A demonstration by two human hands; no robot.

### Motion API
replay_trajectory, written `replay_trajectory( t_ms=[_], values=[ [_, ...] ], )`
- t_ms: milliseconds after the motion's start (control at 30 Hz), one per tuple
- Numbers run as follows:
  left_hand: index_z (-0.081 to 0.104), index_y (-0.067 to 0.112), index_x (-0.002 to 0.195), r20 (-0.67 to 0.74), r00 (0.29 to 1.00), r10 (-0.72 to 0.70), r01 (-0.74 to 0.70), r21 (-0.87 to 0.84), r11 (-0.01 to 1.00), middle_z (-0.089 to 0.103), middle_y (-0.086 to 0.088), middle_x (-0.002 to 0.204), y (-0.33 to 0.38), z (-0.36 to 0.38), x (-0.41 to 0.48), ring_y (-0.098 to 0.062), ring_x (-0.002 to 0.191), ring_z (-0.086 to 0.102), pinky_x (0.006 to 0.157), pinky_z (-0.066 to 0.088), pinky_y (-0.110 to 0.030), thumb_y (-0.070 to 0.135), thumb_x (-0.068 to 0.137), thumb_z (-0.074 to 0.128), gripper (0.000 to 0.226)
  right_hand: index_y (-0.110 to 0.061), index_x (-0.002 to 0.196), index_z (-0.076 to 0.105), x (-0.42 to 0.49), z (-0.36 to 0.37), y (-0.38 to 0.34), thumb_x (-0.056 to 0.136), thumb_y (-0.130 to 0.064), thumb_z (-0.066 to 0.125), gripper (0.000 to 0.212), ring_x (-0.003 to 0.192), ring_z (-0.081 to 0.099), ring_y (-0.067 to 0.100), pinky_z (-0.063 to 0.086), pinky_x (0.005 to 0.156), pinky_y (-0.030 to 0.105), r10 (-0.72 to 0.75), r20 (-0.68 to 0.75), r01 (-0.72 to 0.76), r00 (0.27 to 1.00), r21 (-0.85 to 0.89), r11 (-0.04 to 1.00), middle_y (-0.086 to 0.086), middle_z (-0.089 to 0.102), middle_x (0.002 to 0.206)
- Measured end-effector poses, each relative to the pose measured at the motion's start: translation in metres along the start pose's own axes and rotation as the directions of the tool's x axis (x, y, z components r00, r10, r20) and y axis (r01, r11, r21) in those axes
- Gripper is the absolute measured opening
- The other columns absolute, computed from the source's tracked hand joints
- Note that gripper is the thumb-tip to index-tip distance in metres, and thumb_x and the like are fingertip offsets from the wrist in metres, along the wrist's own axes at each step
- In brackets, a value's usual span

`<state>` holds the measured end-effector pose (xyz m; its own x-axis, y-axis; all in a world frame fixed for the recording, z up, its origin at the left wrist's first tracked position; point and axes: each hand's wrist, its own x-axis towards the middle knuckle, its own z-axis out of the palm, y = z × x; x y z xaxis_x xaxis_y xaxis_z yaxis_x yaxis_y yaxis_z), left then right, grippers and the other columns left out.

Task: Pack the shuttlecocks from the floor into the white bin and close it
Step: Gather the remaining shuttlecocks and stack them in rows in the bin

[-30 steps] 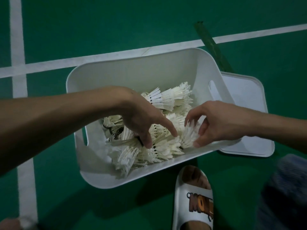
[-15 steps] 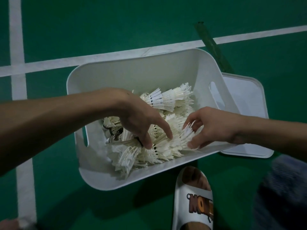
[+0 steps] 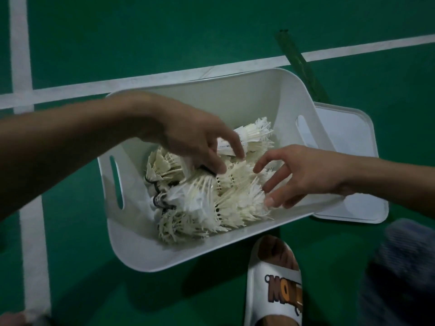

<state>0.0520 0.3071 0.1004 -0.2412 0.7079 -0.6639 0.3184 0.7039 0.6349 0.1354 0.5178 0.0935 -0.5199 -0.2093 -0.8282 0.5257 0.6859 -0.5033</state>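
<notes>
Fingers (image 3: pixel 270 201) of right hand (image 3: pixel 303 175) now spread, lifted slightly off shuttlecocks (image 3: pixel 211 196) piled inside white bin (image 3: pixel 164 255); left hand (image 3: pixel 188 140) fingers loosely curled, shifted farther back. Probably done tamping, lid (image 3: pixel 348 161) beside bin next.

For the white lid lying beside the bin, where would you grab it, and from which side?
Best guess: the lid lies flat on the green floor, its left part hidden behind the white bin. Take the exposed right-hand rim from the right, fingers under the raised lip and thumb on top; the right hand is nearest. The bin's wall blocks any approach from the left.
</notes>
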Motion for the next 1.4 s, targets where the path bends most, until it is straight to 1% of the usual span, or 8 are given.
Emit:
replay_trajectory(
  t_ms=[100, 200, 433, 600, 767, 1167, 1300, 1400],
  values=[
    [0.059, 0.034, 0.116, -0.229, 0.973, -0.005, -0.049, -0.229, 0.972, 0.07, 0.001, 0.095, 0.004, -0.005, 0.0, -0.014, 0.086, 0.067, 0.073, 0.054, -0.029, 0.029, 0.087, 0.058, 0.03, -0.009, 0.104, 0.061, 0.0, -0.01, -0.004, 0.067, -0.012, 0.082, 0.044, 0.07, 0.071, 0.026, 0.058, 0.06, 0.029, -0.079, -0.108, 0.077, 0.991, -0.021, 0.997, 0.011, 0.074, 0.085],
    [0.063, 0.023, 0.106, -0.429, 0.9, -0.081, -0.123, -0.425, 0.897, 0.07, -0.003, 0.091, 0.01, 0.0, 0.007, -0.018, 0.082, 0.067, 0.07, 0.055, -0.032, 0.024, 0.09, 0.06, 0.017, -0.006, 0.103, 0.059, 0.0, -0.017, -0.006, 0.062, -0.011, 0.078, 0.046, 0.08, 0.071, 0.028, 0.061, 0.074, 0.036, -0.164, -0.14, 0.19, 0.977, 0.205, 0.96, 0.01, 0.072, 0.083],
    [0.069, 0.014, 0.094, -0.616, 0.772, -0.156, -0.15, -0.415, 0.898, 0.069, 0.001, 0.085, 0.011, 0.017, 0.025, -0.007, 0.063, 0.058, 0.055, 0.05, -0.018, 0.026, 0.091, 0.061, 0.014, -0.016, 0.114, 0.054, 0.002, -0.016, -0.006, 0.06, 0.002, 0.077, 0.062, 0.087, 0.066, 0.031, 0.056, 0.085, 0.045, -0.261, 0.024, 0.21, 0.965, 0.526, 0.824, 0.015, 0.061, 0.096],
    [0.071, 0.016, 0.093, -0.641, 0.757, -0.126, -0.16, -0.369, 0.916, 0.071, 0.004, 0.088, 0.017, 0.023, 0.027, -0.009, 0.071, 0.063, 0.066, 0.052, -0.025, 0.03, 0.089, 0.063, 0.016, -0.011, 0.112, 0.051, 0.002, -0.001, -0.009, 0.061, -0.022, 0.078, 0.059, 0.082, 0.066, 0.025, 0.055, 0.083, 0.044, -0.19, -0.07, 0.203, 0.979, 0.284, 0.937, 0.011, 0.068, 0.086],
    [0.071, 0.02, 0.084, -0.649, 0.748, -0.138, -0.17, -0.389, 0.905, 0.071, 0.008, 0.082, 0.015, 0.027, 0.026, -0.005, 0.065, 0.061, 0.057, 0.043, -0.023, 0.041, 0.088, 0.061, 0.024, -0.013, 0.106, 0.055, 0.001, -0.009, -0.004, 0.063, -0.01, 0.08, 0.049, 0.084, 0.062, 0.024, 0.051, 0.082, 0.042, -0.2, -0.013, 0.195, 0.98, 0.289, 0.937, 0.015, 0.065, 0.093],
    [0.065, 0.023, 0.084, -0.768, 0.634, -0.091, -0.184, -0.264, 0.947, 0.067, 0.01, 0.084, -0.002, 0.025, 0.021, -0.012, 0.078, 0.068, 0.059, 0.049, -0.016, 0.014, 0.084, 0.069, 0.01, -0.005, 0.095, 0.068, 0.008, -0.025, 0.012, 0.081, 0.008, 0.06, 0.021, 0.08, 0.061, 0.013, 0.048, 0.09, 0.037, -0.148, -0.311, 0.26, 0.939, 0.359, 0.896, 0.004, 0.067, 0.083],
    [0.054, 0.025, 0.102, -0.713, 0.701, 0.002, -0.252, -0.245, 0.936, 0.066, 0.004, 0.091, -0.005, 0.023, 0.01, -0.013, 0.079, 0.069, 0.074, 0.058, -0.035, 0.012, 0.086, 0.066, 0.024, -0.007, 0.097, 0.068, 0.006, -0.021, 0.016, 0.082, 0.008, 0.058, 0.023, 0.073, 0.06, 0.013, 0.053, 0.082, 0.036, -0.182, -0.352, 0.266, 0.918, 0.207, 0.941, 0.012, 0.065, 0.087],
    [0.048, 0.032, 0.11, -0.615, 0.78, 0.115, -0.286, -0.187, 0.94, 0.062, 0.003, 0.092, -0.005, 0.017, 0.0, -0.012, 0.081, 0.068, 0.073, 0.059, -0.034, 0.009, 0.087, 0.062, 0.035, -0.01, 0.089, 0.07, 0.006, -0.018, 0.017, 0.081, 0.003, 0.057, 0.021, 0.069, 0.057, 0.011, 0.049, 0.072, 0.035, -0.227, -0.378, 0.278, 0.898, 0.086, 0.957, 0.01, 0.063, 0.083]
  ],
)
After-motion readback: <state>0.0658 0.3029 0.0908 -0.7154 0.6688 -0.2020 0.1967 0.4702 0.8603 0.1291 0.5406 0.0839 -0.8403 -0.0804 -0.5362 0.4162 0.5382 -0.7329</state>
